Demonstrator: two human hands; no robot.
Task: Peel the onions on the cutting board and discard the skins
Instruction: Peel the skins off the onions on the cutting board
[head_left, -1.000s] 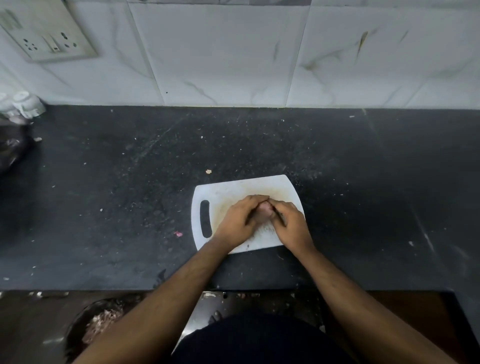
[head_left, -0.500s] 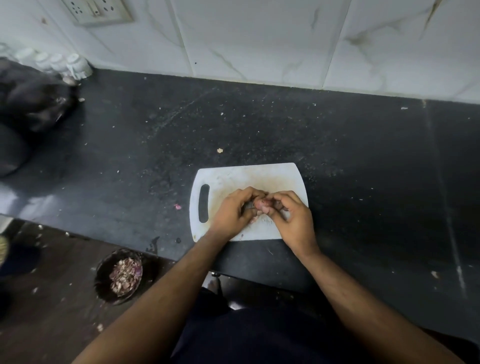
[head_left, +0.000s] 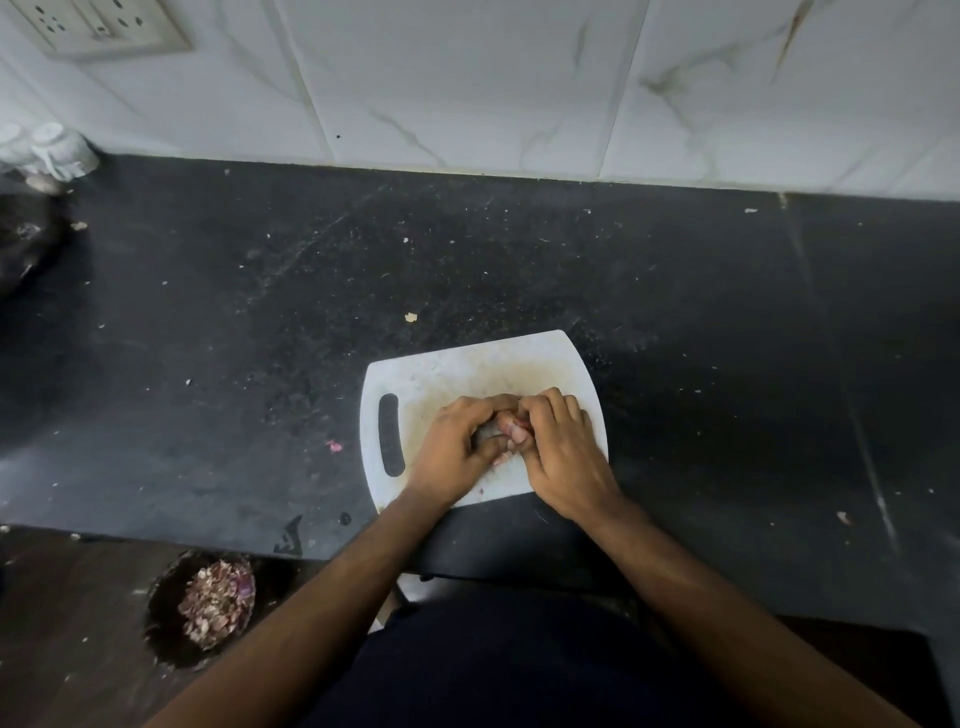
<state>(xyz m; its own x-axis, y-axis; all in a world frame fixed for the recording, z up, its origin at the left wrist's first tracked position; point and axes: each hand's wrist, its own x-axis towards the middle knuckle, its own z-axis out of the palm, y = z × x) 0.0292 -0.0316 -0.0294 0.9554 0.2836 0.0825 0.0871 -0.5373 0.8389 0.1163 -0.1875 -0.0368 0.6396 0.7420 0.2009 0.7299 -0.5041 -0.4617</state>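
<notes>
While both hands meet over white cutting board (head_left: 457, 374), left hand (head_left: 457, 447) and right hand (head_left: 563, 457) each hold clenched grip on same small onion (head_left: 511, 427), pinkish, mostly hidden between fingers. Board lies flat on dark worktop (head_left: 675, 312), handle slot at left. Pink skin scrap (head_left: 334, 446) on worktop just left of board. Below worktop edge, on floor, dark bowl (head_left: 161, 613) holds heap of onion skins (head_left: 218, 603). Wall socket (head_left: 98, 23) top left.
</notes>
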